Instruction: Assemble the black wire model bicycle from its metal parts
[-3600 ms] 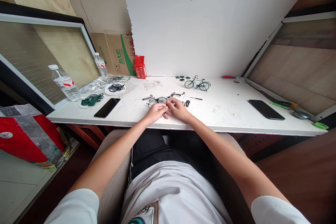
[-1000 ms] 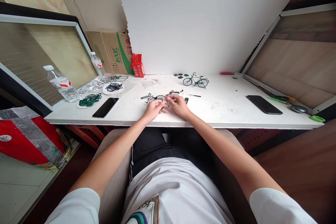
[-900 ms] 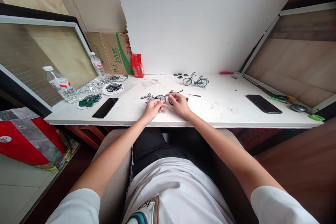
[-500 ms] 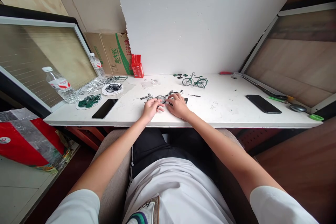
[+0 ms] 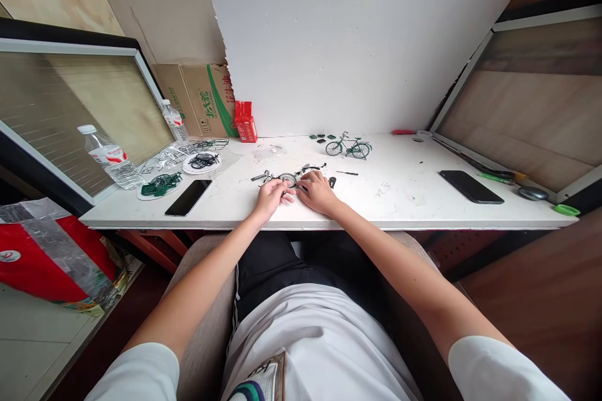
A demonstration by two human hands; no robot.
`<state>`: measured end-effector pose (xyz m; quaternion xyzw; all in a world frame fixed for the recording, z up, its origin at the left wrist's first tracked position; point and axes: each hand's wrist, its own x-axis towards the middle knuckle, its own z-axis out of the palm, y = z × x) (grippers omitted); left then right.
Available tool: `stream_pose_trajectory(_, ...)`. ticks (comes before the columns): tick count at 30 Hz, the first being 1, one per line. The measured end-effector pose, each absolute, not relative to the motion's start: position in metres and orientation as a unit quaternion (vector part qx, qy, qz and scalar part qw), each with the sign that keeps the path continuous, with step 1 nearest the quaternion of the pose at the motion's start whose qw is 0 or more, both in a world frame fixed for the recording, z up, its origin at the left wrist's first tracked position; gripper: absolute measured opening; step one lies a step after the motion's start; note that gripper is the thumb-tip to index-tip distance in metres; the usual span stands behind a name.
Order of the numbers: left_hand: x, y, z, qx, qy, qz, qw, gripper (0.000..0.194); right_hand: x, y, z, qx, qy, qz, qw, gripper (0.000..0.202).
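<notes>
While the white surface (image 5: 404,200) spreads wide, both hands rest at its near edge: the left hand (image 5: 269,195) and right hand (image 5: 318,192), fingers pinched together on a half-built model bike (image 5: 288,177) lying between them; a finished bike (image 5: 348,147) stands behind.

Finished bicycle model (image 5: 348,148) behind hands; phones (image 5: 189,197) (image 5: 471,187) far left, right.

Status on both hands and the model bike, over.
Left hand and right hand on half-built model bike. Grip unclear. Small dark part beside right hand.
</notes>
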<state>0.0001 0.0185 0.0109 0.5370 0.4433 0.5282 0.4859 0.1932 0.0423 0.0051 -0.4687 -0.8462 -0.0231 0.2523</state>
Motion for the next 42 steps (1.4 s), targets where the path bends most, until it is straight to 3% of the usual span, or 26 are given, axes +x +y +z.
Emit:
stream_pose_trajectory(13, 0.0016, 0.0129, 0.0167, 0.553, 0.443, 0.512, 0.485, 0.025, 0.1932, 0.0407, 0.009, -0.511, -0.815, 0.013, 0.275, 0.022)
stream_pose_trajectory(23, 0.0, 0.0189, 0.0092, 0.578, 0.436, 0.493, 0.484, 0.028, 0.1906, 0.0443, 0.005, -0.545, -0.813, -0.013, 0.203, 0.026)
stream_pose_trajectory(32, -0.001, 0.0183, 0.0088, 0.589, 0.439, 0.476, 0.483, 0.029, 0.1906, 0.042, 0.0006, -0.54, -0.797, -0.014, 0.268, 0.023)
stream_pose_trajectory(42, -0.0002, 0.0173, 0.0101, 0.586, 0.443, 0.472, 0.487, 0.028, 0.1906, 0.0383, 0.0045, -0.517, -0.814, -0.042, 0.261, 0.026)
